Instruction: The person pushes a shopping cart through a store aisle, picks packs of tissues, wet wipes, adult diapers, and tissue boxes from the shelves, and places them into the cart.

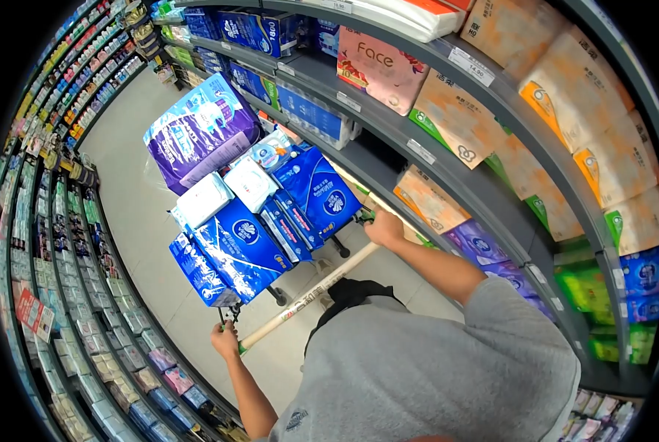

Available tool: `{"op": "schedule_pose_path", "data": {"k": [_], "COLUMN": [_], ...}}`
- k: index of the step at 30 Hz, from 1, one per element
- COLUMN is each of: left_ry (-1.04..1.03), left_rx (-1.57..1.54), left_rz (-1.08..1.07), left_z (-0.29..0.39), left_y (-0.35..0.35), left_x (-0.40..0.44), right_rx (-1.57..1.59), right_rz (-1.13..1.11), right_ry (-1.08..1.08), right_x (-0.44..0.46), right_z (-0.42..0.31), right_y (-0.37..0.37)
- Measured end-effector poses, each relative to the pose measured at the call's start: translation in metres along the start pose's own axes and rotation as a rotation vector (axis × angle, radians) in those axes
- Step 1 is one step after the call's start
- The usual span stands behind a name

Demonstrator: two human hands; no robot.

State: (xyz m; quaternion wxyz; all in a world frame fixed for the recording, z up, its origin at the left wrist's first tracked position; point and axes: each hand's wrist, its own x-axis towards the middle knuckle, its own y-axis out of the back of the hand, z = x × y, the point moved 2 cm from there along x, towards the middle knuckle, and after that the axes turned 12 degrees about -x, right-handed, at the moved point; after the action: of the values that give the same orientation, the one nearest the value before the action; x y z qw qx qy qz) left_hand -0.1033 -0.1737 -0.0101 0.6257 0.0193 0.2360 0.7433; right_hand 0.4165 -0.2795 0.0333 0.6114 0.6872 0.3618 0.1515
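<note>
A shopping cart with a pale handlebar stands in front of me, heaped with packs. My left hand is closed round the cart's frame at the bar's left end. At the bar's right end, my right hand grips the cart's frame near a green end piece. Blue tissue packs lie in the near part of the load, with another blue pack on the right. Two white packs rest on top, and a large purple pack sits at the far end.
Shelves with orange, pink and purple tissue packs curve along the right, close to my right arm. Shelves of small packaged goods run down the left. Tiled floor stretches along the aisle ahead.
</note>
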Motion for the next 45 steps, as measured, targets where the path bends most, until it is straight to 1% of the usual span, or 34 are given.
{"op": "schedule_pose_path", "data": {"k": [2,3,4,6,8,14,16,18,20,22,24,25,26,28,30,32,33,34,36,38,40,42,45], "left_ry": [-0.060,-0.086,-0.077,-0.191,-0.158,-0.180,-0.163,-0.163,-0.119,-0.142,-0.198,-0.092,-0.107,-0.033,-0.028,-0.037,-0.007,-0.006,-0.048,0.005,0.073,0.022,0.085], "left_rx": [0.060,0.154,0.155,0.386,0.385,0.384,0.288,0.292,0.277,0.277,0.355,0.243,0.242,0.207,0.200,0.404,0.501,0.521,0.715,0.750,0.797,0.864,0.843], "left_rz": [-0.004,0.019,0.020,0.041,0.044,0.003,-0.025,-0.017,-0.021,-0.017,0.011,0.007,0.005,0.029,0.025,0.010,-0.003,0.005,0.038,0.022,0.042,0.096,0.119], "left_z": [0.003,0.005,0.005,0.009,0.009,0.002,0.007,0.009,0.008,-0.008,-0.025,-0.007,-0.002,-0.004,-0.007,0.004,0.008,0.009,-0.004,-0.008,0.022,0.018,0.027], "left_y": [-0.001,-0.001,-0.002,-0.001,-0.002,-0.007,-0.010,-0.013,-0.015,-0.016,-0.018,-0.023,-0.028,-0.033,-0.035,-0.040,-0.041,-0.042,-0.042,-0.043,-0.055,-0.056,-0.065], "left_x": [-0.002,-0.004,-0.007,-0.007,-0.008,-0.003,-0.008,-0.012,-0.013,-0.006,0.006,-0.009,-0.009,-0.014,-0.017,-0.026,-0.030,-0.030,-0.025,-0.031,-0.063,-0.071,-0.096], "right_rx": [-0.008,-0.010,-0.010,0.000,0.011,-0.005,-0.010,-0.008,0.004,0.038,-0.016,-0.017,-0.007,0.008,0.015,0.046,0.041,0.055,0.055,0.070,0.082,0.088,0.038], "right_rz": [0.014,0.006,-0.003,0.007,0.021,0.018,0.020,0.008,-0.004,0.010,0.016,0.025,0.036,0.008,0.002,0.034,0.051,0.036,0.062,0.065,0.044,0.046,0.056], "right_ry": [0.012,0.010,0.009,0.018,0.029,0.022,0.020,0.028,0.018,0.014,0.040,0.045,0.040,0.065,0.073,0.094,0.084,0.084,0.070,0.074,0.053,0.045,0.091], "right_x": [0.002,0.003,0.003,0.001,0.001,0.007,0.009,0.013,0.014,0.020,0.026,0.026,0.029,0.035,0.037,0.038,0.040,0.041,0.043,0.045,0.045,0.044,0.045], "right_z": [0.001,0.001,0.002,0.002,0.001,0.002,0.003,0.007,0.006,0.009,0.015,0.016,0.018,0.022,0.029,0.035,0.037,0.040,0.044,0.050,0.054,0.059,0.069], "right_y": [-0.001,-0.002,-0.001,0.001,0.004,0.009,0.010,0.008,0.015,0.013,0.011,0.013,0.014,0.014,0.014,0.015,0.013,0.012,0.012,0.009,0.009,0.013,0.017]}}
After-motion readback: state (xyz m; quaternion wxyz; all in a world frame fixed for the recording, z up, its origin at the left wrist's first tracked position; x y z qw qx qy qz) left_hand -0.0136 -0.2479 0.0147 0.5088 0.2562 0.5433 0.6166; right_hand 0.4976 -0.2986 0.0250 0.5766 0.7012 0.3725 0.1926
